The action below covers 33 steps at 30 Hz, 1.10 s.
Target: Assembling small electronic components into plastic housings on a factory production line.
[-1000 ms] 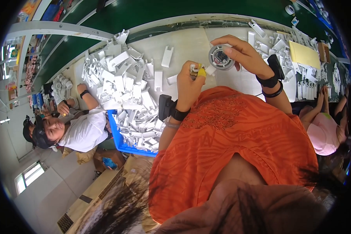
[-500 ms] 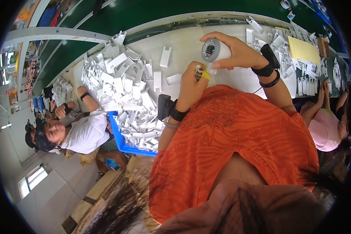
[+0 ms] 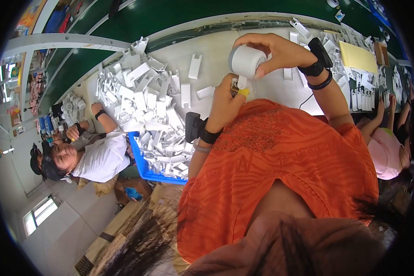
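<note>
Above the worktable, my right hand (image 3: pixel 280 51) wraps its fingers and thumb round a white, drum-shaped plastic housing (image 3: pixel 244 62) with a grey rim. The rim now faces left and away. Close below it, my left hand (image 3: pixel 226 99) is closed in a pinch on a small white plastic piece (image 3: pixel 242 83), with a bit of metal beside it at the fingers. Something yellow (image 3: pixel 244 92) wraps the left thumb. The small piece is right under the housing; whether they are joined I cannot tell.
A heap of white plastic parts (image 3: pixel 145 92) covers the table's left, above a blue bin (image 3: pixel 147 174) full of similar parts. At right lie more white parts and a yellow sheet (image 3: pixel 359 59). A person in white (image 3: pixel 101 156) sits left, another in pink (image 3: pixel 385 154) right.
The housing has turned in my right hand: its dark, round open face showed before, and now its white side does. It has shifted slightly left. The left hand has barely moved.
</note>
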Tool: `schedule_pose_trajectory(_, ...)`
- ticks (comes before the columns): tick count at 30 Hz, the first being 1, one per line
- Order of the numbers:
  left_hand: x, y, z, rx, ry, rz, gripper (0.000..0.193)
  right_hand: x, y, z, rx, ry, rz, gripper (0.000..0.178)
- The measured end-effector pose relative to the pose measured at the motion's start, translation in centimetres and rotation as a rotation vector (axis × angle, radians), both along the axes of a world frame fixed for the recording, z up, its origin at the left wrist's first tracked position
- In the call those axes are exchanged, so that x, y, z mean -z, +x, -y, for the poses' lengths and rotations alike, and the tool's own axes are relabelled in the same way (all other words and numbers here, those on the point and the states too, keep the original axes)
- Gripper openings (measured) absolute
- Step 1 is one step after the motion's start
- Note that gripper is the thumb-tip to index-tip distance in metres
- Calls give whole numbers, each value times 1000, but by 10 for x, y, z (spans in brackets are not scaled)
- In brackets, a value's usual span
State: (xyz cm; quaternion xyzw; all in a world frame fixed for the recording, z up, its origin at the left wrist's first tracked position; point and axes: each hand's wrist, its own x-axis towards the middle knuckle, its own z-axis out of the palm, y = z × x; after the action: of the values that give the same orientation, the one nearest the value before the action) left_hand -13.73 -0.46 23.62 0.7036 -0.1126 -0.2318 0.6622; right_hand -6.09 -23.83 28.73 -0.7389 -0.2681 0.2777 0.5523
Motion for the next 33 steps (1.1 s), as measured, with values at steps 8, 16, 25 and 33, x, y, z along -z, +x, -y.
schedule_pose_trajectory(8,-10,0,0,-14,-29,-66,23,0,1,-12,58,119,11,77)
schedule_pose_trajectory(16,-11,0,0,30,-69,-73,29,-12,4,-11,-8,-30,104,71)
schedule_pose_trajectory(25,-12,3,0,39,157,108,30,-11,7,-15,37,-36,217,60)
schedule_pose_trajectory(33,-21,3,-2,-40,-163,-137,20,-20,7,-23,42,-227,245,63)
